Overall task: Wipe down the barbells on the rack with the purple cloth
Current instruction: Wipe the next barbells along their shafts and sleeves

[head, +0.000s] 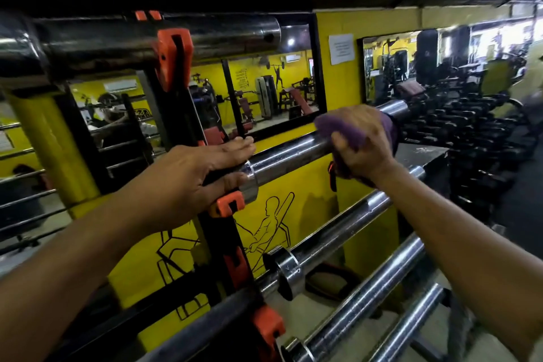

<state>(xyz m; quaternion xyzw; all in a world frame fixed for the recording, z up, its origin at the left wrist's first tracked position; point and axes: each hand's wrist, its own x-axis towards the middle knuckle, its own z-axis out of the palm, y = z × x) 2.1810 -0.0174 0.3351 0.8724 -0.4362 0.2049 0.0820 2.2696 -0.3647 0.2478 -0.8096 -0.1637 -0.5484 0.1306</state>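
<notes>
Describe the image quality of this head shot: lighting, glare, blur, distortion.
Head view: dim overall, top edge almost black; bright glare streaks on the chrome barbell under the purple cloth; wide-angle bending curves the lower bars and stretches both forearms; the dumbbell racks at far right are dark and soft; the left hand and right hand look reasonably sharp.

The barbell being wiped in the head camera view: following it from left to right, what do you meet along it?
Left hand gripping by the steel collar → bare chrome sleeve → right hand wrapping the purple cloth round it → the bar's far end.
</notes>
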